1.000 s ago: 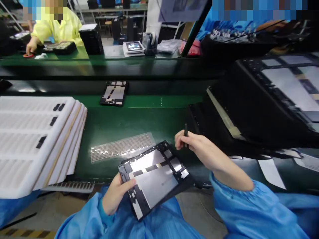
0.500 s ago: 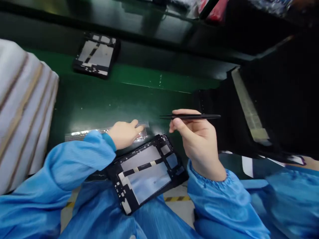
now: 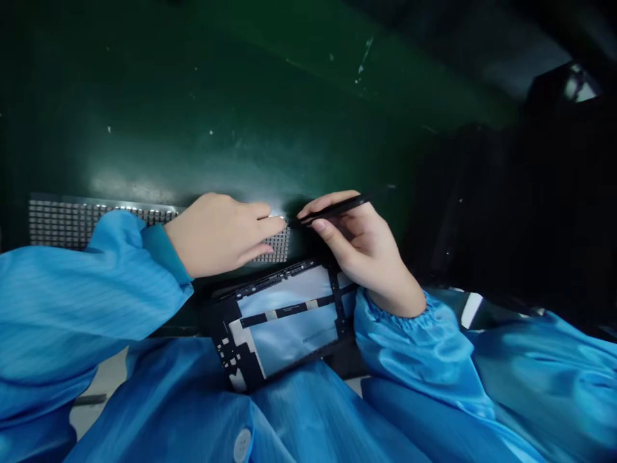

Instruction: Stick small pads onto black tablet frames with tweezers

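My right hand (image 3: 369,251) grips black tweezers (image 3: 344,207) between thumb and fingers, their tips pointing left. Those tips are close to the right end of a strip of small dark square pieces (image 3: 277,247). My left hand (image 3: 224,235) lies over this strip, fingers apart and touching it near that end. The sleeve and hand cover the middle of the strip. Just below both hands, a tablet-like black frame with silvery panels (image 3: 294,334) lies tilted close to my body. My right hand hides its upper right corner.
The green tabletop (image 3: 159,122) stretches beyond the hands. A dark mass (image 3: 520,212) stands along the right side. At the lower right, another person's blue sleeve (image 3: 554,379) is close to my right arm.
The view has tilted down and closer. My right hand with the tweezers has moved left, bringing the tips beside my left fingers at the strip's end.
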`<move>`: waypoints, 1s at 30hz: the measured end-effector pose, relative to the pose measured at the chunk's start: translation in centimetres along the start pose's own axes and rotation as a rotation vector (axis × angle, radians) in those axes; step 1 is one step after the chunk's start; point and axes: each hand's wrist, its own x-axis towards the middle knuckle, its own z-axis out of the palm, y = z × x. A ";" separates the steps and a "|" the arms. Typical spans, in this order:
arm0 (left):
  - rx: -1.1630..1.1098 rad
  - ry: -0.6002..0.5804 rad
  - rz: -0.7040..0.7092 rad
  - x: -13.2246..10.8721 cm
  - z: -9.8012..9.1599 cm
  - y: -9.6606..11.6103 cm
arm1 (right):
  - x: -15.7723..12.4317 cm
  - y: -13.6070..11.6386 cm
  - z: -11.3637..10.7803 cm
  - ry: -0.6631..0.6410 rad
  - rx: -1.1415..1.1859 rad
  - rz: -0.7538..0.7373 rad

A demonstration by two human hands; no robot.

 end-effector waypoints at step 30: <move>-0.014 -0.006 -0.022 -0.4 -0.6 0.7 | -9.4 -4.7 14.0 0.514 0.160 0.034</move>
